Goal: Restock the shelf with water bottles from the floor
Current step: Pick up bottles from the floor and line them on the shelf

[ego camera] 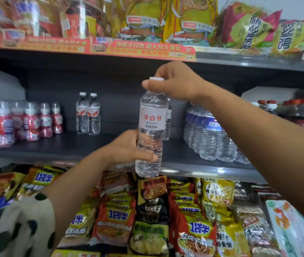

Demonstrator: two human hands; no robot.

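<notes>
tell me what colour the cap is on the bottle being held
White; the cap shows in the head view, pinched by the right hand.

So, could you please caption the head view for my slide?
Both hands, left and right, hold a water bottle before the shelf.

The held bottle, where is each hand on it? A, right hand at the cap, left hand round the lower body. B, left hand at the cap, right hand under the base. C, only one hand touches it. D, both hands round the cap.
A: the right hand pinches the bottle at its white cap, while the left hand grips its lower body.
</notes>
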